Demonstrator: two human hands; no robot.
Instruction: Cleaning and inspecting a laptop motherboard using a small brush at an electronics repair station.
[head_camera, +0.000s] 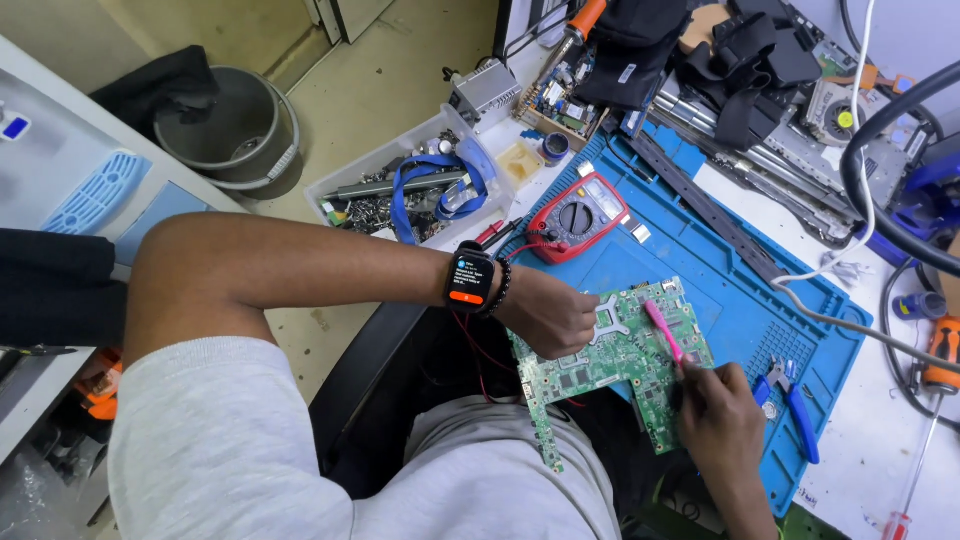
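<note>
A green circuit board (610, 365) lies at the near edge of a blue work mat (700, 250), partly over my lap. My left hand (550, 312) grips the board's left edge; a smartwatch and bead bracelet sit on that wrist. My right hand (715, 410) holds a pink toothbrush-like brush (663, 330) with its tip resting on the board near a silver bracket.
A red multimeter (578, 215) sits on the mat's far corner, its leads running toward me. Blue-handled pliers (795, 395) lie right of my right hand. A clear tub of parts (410, 190), screwdrivers (940, 350), cables and dismantled electronics crowd the bench. A grey bucket (230, 130) stands on the floor.
</note>
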